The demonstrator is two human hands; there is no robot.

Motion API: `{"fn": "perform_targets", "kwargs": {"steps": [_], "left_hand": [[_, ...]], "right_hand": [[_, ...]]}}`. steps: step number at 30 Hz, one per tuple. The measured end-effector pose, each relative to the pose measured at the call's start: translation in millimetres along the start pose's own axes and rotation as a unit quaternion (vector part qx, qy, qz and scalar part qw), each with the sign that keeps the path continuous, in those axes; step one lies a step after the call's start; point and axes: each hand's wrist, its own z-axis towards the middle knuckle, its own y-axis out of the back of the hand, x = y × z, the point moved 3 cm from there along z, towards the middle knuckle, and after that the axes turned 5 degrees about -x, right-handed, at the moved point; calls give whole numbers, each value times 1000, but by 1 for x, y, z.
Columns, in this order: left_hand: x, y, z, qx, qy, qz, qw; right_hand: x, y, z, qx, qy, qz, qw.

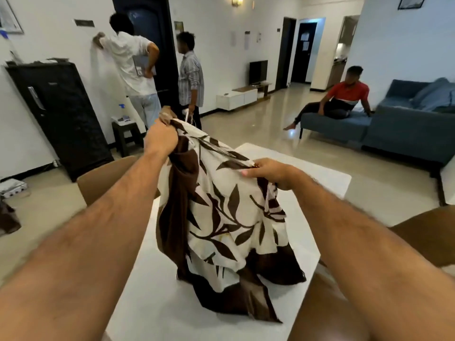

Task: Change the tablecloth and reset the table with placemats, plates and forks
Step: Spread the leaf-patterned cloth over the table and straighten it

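Tablecloth (221,217): white with brown leaves, bunched, lifted over the white counter (320,178), its lower folds touching the top. Left hand (161,139) clenches an edge at 11 o'clock; right hand (270,172) pinches another at 1 o'clock.

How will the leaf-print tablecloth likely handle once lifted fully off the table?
The tablecloth hangs in folds between left hand and right hand, so probably floppy. Pinched edges carry it, suggesting lightness. Its lower end may drag across the table.
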Motion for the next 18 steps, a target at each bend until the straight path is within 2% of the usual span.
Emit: {"fn": "perform_targets", "kwargs": {"steps": [1,2,4,5,6,7,8,10,13,15,17,18], "left_hand": [[10,-2,3,2,23,-10,1000],[18,-5,5,0,40,-18,999],[38,-9,12,-2,72,-52,996],[48,-13,15,6,80,-67,994],[58,-17,17,21,79,-64,995],[67,-22,21,44,67,-27,996],[76,-27,22,74,50,36,995],[91,-38,21,117,19,153,981],[107,-65,21,149,27,192,970],[109,-87,19,160,78,129,976],[97,-114,18,177,165,-55,969],[84,-127,16,177,206,-143,952]], "right_hand": [[-6,-5,-1,21,-17,-85,996],[-16,-7,2,34,-41,-209,976],[-38,-2,9,9,-76,-421,904],[-50,4,11,-34,-87,-467,879],[-61,12,12,-79,-97,-468,875],[-68,17,8,-109,-117,-445,881],[-72,20,4,-124,-143,-386,903],[-80,20,-1,-137,-214,-202,946],[-83,17,3,-137,-292,-12,947],[-83,14,22,-122,-279,85,949],[-77,12,44,-120,-255,183,942],[-70,11,52,-123,-242,231,934]]}}
